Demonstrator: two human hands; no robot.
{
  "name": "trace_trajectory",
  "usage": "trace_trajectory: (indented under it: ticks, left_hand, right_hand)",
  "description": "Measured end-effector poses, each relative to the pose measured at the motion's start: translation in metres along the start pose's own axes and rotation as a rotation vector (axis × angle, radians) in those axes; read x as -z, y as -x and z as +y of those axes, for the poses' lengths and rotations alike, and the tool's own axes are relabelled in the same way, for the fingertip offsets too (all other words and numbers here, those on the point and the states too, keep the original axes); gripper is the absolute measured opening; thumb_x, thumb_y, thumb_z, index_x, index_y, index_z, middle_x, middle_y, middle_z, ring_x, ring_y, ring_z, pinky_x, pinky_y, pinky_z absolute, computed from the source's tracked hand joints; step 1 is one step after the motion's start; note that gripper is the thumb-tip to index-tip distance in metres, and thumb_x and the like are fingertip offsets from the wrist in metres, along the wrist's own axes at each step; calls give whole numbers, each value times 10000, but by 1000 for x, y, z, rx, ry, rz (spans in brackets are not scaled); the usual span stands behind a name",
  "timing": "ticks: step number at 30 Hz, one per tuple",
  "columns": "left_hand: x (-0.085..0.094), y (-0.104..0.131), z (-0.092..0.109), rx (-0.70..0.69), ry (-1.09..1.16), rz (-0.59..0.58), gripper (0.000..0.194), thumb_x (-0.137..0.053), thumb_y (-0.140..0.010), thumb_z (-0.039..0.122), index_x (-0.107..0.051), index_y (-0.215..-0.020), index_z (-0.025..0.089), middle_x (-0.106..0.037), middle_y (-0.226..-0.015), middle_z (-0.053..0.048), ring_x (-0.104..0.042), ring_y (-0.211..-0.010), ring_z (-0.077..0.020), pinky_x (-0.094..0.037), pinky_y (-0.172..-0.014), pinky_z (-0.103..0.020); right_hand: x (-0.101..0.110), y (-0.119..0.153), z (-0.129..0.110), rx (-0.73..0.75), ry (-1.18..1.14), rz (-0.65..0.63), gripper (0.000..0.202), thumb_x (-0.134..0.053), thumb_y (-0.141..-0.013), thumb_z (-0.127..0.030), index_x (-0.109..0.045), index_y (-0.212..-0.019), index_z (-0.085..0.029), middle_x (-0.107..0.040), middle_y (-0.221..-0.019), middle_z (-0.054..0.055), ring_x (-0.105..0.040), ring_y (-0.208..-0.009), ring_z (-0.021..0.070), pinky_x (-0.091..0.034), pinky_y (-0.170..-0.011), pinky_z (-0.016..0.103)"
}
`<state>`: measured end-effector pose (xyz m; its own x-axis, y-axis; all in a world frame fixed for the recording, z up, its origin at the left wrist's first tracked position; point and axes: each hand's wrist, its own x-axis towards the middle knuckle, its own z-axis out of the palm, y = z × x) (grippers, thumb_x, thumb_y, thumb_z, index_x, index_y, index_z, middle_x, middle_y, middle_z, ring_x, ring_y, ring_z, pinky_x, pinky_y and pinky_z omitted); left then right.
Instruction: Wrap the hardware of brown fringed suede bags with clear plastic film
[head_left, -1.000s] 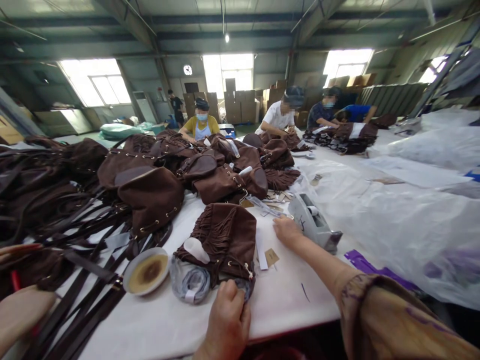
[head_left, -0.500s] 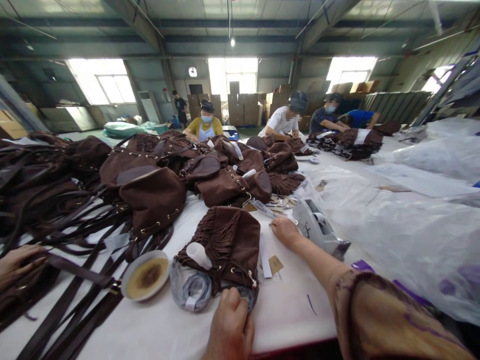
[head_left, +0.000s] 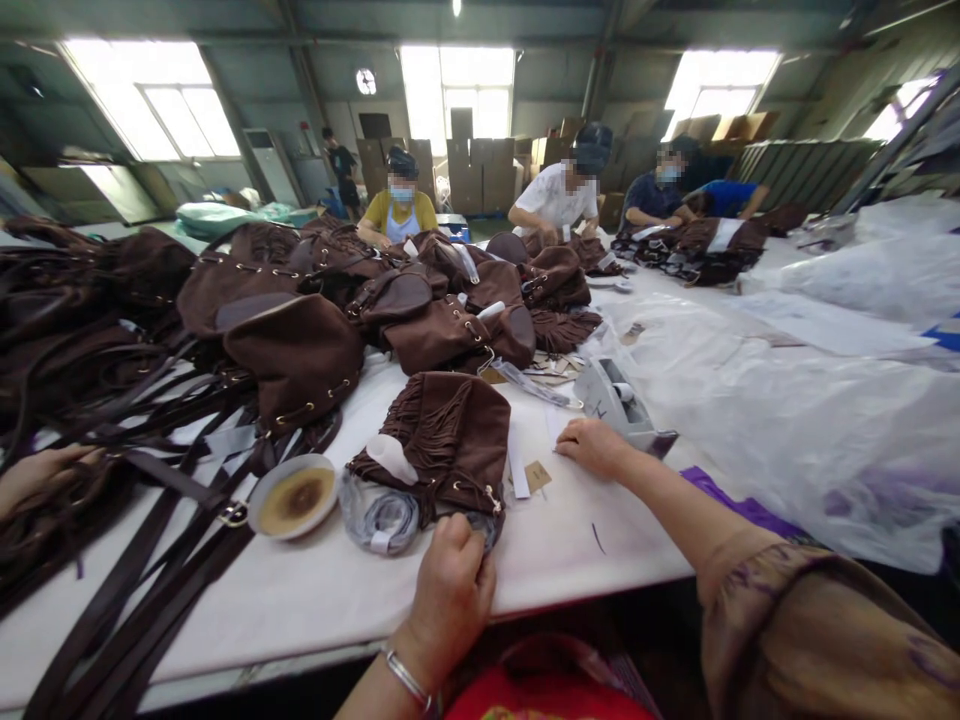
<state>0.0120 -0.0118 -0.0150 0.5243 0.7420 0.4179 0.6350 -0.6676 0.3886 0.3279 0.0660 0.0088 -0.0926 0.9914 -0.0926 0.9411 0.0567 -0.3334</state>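
A dark brown fringed drawstring bag (head_left: 457, 425) lies on the white table before me. Closed in a fist at its lower edge is my left hand (head_left: 454, 570), with a bracelet on the wrist; what it grips is hidden. Beside that hand, a grey coiled strap in clear wrap (head_left: 380, 522) pokes out under the bag. A white wrapped piece (head_left: 391, 458) lies on the fringe. My right hand (head_left: 596, 447) has its fingers pinched together at the near side of a grey tape dispenser (head_left: 616, 395); anything between the fingertips is too small to make out.
A bowl of yellowish-brown stuff (head_left: 295, 497) stands left of the bag, near long brown straps (head_left: 150, 580). A co-worker's hand (head_left: 41, 480) is at far left. Brown bags (head_left: 292, 345) pile up behind; clear plastic sheets (head_left: 795, 420) cover the right. A tan tag (head_left: 536, 476) lies nearby.
The view has tipped downward, showing the table's front edge. My right hand has drawn back a little toward me and rightward relative to the dispenser. My left hand stays at the bag.
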Motion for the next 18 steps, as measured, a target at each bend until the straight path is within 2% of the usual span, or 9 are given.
trace_trajectory:
  ticks: [6, 11, 18]
  left_hand:
    - [0, 2, 0, 10, -12, -24, 136, -531, -785, 65, -530, -758, 198, -502, -859, -72, -486, -847, -236, -450, -745, -381]
    - [0, 2, 0, 7, -25, -33, 127, -531, -790, 76, -530, -748, 196, -496, -858, -74, -487, -842, -234, -443, -738, -376]
    - [0, 2, 0, 2, -20, -38, 134, -529, -790, 63, -527, -753, 192, -496, -862, -71, -480, -850, -232, -435, -747, -372]
  right_hand:
    - [-1, -3, 6, -9, -41, -10, 210, -614, -844, -269, -797, -873, -170, -760, -950, 87, -669, -903, 203, -474, -864, 276]
    - [-3, -7, 14, -103, -102, -22, 216, -610, -845, -264, -795, -892, -163, -778, -904, 65, -695, -832, 181, -500, -767, 236]
    - [0, -5, 7, -117, -68, -18, 173, -674, -801, -289, -791, -875, -185, -774, -905, 48, -685, -844, 183, -490, -761, 241]
